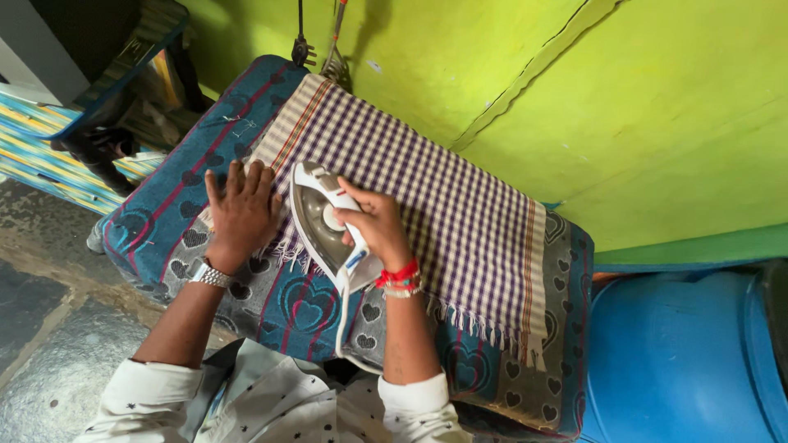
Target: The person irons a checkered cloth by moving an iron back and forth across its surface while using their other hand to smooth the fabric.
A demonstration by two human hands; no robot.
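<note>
A padded board under a heart-patterned blanket (312,308) stands against a green wall. The left hand (240,212) lies flat, fingers spread, pinning the soft, limp checked cloth (460,205). The right hand (376,223) is closed round the handle of the iron (322,226), which looks heavy and rigid and rests at the cloth's fringed left end.

L hand (242,215) lies flat, palm down, fingers spread and straight, a metal band at the wrist. R hand (376,225) is closed in a fist-like grip, wrist bent, w/ red bands. Both forearms are bare, sleeves white.
</note>
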